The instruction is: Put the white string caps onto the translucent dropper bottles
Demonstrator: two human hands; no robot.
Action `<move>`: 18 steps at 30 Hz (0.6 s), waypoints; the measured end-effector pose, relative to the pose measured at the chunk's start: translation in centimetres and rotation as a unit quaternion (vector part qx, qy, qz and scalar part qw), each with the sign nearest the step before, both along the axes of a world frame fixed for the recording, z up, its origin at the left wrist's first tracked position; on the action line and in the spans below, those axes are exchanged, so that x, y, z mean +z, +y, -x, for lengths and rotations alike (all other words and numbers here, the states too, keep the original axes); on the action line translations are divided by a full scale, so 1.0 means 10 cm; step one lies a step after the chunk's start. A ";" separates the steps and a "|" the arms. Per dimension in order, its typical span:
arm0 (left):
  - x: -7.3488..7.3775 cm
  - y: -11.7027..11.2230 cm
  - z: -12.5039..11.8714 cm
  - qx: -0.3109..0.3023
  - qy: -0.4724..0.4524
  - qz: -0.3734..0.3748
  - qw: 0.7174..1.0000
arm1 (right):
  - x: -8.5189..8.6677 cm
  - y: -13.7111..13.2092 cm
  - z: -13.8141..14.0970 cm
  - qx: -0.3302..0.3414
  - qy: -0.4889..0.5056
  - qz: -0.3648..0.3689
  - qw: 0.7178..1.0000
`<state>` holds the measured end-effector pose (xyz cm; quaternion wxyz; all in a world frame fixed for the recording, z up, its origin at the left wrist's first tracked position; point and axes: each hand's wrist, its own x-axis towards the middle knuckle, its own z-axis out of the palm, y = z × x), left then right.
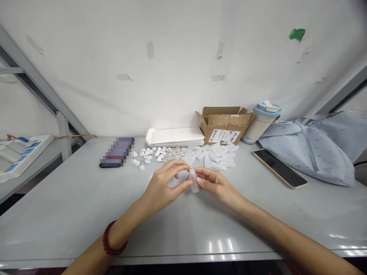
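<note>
My right hand (213, 182) holds a small translucent plastic bottle (194, 183) upright above the grey table (71, 206). My left hand (166, 181) is curled beside it, its fingertips pinched at the bottle's top; I cannot make out what they hold. Behind the hands lie a heap of several more small bottles (219, 156), several white caps (150, 154) and a tangle of thin white rings (174, 153). A red bead bracelet (110, 240) circles my left wrist.
A stack of white trays (174, 136), an open cardboard box (225, 124) and a lidded cup (260, 122) stand at the wall. A dark phone (117, 152) lies left, another phone (279, 168) right beside a blue bag (309, 149).
</note>
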<state>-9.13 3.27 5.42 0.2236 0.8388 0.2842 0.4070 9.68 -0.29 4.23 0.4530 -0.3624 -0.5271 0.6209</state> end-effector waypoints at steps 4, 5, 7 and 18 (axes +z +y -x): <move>-0.07 -0.03 -0.02 -0.045 0.073 -0.097 0.992 | -0.03 0.02 0.00 0.022 0.112 0.089 0.989; -0.08 -0.03 -0.02 -0.052 0.093 -0.109 0.988 | -0.04 0.02 0.01 0.024 0.126 0.099 0.987; -0.09 -0.03 -0.01 -0.057 0.118 -0.125 0.983 | -0.05 0.03 0.02 0.032 0.143 0.110 0.983; 0.10 0.04 0.16 -0.013 0.185 -0.041 0.982 | -0.05 -0.02 0.08 -0.009 -0.068 0.069 0.995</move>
